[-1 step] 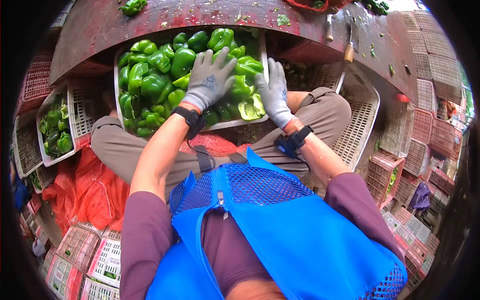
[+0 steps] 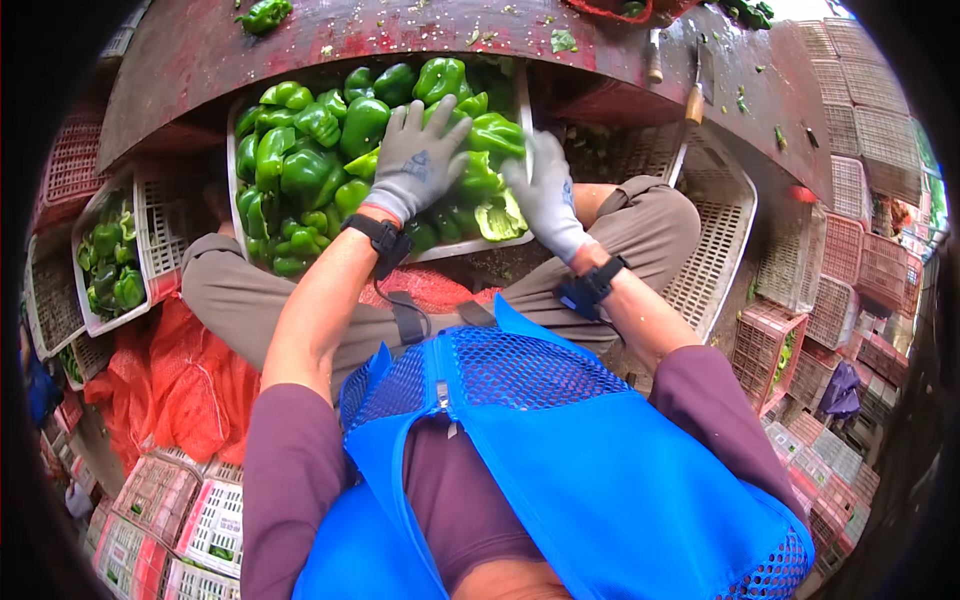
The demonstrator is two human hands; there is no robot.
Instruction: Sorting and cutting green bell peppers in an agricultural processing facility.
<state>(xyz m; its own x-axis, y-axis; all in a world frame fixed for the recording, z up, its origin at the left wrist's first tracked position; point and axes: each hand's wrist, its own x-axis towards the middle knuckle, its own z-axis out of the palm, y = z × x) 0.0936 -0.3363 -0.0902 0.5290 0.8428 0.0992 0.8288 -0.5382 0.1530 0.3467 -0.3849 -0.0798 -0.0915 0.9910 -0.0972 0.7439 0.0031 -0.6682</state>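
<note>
A white plastic crate (image 2: 236,185) full of green bell peppers (image 2: 310,172) stands in front of my crossed legs, partly under the table edge. My left hand (image 2: 415,165), in a grey glove, lies on top of the peppers with its fingers spread. At the crate's right rim, my gloved right hand (image 2: 548,195) has its fingers stretched out, the tips slightly blurred. Beside its fingers are a whole green pepper (image 2: 496,135) and a cut-open pepper piece (image 2: 500,218) showing its pale inside. Neither hand grips anything that I can see.
A stained reddish table (image 2: 400,28) curves across the far side. On it lie a wooden-handled knife (image 2: 695,100), another wooden handle (image 2: 655,60) and a loose pepper (image 2: 264,15). A crate of peppers (image 2: 140,240), red net sacks (image 2: 190,370) and stacked crates (image 2: 865,150) surround me.
My right hand has shifted slightly left, and its fingertips have come down a little at the crate's right rim. My left hand stays on the peppers.
</note>
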